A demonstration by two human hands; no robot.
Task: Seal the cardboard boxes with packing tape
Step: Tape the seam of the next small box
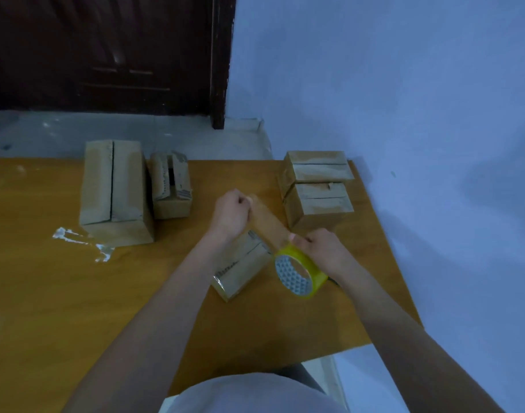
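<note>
You were drawing a fresh length off the roll, not yet sticking it down. Your left hand (230,214) had its fingers curled and pinched on the free end of the tape strip (267,222), while your right hand (324,251) gripped the yellow tape roll (298,272) at its top edge, the strip stretched taut between them above the small box (240,269). That box lay on the worktop (76,293) just below your hands, its flaps closed, with glossy tape already catching light at its near end. The next move, I judge, called for lowering the strip along the seam, pressing it flat, then tearing it from the roll. Four more boxes stood further back.
</note>
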